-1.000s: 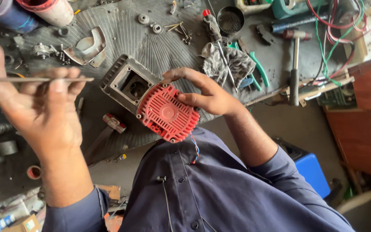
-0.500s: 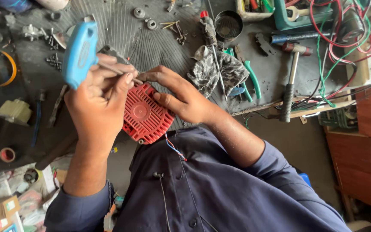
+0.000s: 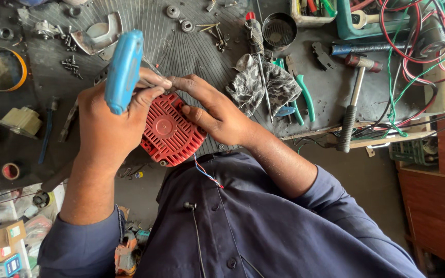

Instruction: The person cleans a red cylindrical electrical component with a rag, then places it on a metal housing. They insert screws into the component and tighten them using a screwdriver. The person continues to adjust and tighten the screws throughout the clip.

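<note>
**Both hands closed: screwdriver left, red housing right**

Left hand (image 3: pixel 110 126) is wrapped tight around the blue-handled screwdriver (image 3: pixel 123 69), handle sticking up and the shaft hidden behind the fingers. Right hand (image 3: pixel 217 110) clamps the red vented housing (image 3: pixel 168 134) from the side, fingertips meeting the left hand at the top edge. The housing is held in the air just over the near bench edge, close to the chest.

Risks, as I judge them:
- The tip can't be seen, so a slip could put it into the right fingers.
- The thin red/blue wires (image 3: pixel 206 174) hang loose under the housing and could snag on the shirt.
- A dropped part falls past the bench edge to the floor.

The ribbed mat (image 3: pixel 181 41) behind the hands has some bare room. Loose screws (image 3: pixel 70 64) lie to the left. The rag (image 3: pixel 261 82), green pliers (image 3: pixel 305 95) and hammer (image 3: pixel 354 103) crowd the right.
</note>
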A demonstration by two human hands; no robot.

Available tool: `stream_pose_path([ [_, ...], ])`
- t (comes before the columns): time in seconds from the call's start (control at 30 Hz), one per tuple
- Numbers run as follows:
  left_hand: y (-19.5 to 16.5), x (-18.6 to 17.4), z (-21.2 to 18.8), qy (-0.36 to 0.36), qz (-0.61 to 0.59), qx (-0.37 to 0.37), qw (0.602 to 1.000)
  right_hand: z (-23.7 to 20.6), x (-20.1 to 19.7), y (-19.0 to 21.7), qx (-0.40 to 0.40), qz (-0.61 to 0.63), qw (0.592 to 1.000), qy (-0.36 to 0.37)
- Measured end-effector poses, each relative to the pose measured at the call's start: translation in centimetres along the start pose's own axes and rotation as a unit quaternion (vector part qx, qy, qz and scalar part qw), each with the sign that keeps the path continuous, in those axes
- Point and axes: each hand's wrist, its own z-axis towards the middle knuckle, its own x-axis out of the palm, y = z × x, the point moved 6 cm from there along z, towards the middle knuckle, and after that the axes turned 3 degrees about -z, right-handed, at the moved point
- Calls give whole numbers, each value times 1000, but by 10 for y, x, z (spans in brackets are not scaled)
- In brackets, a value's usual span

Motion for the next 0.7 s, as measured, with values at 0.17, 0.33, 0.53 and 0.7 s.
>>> stream_pose_path([
  [0.17,-14,0,-3,-41,99,52,993,1,-1,1,2,-7,1000,7],
  [0.33,-19,-2,-11,-98,72,21,992,1,-2,5,-8,-63,998,9],
  [0.53,-36,0,-25,-148,217,130,956,3,-2,7,-10,-67,998,4],
  [0.7,-19,-6,-14,-147,269,185,934,4,0,6,-17,-44,999,0],
])
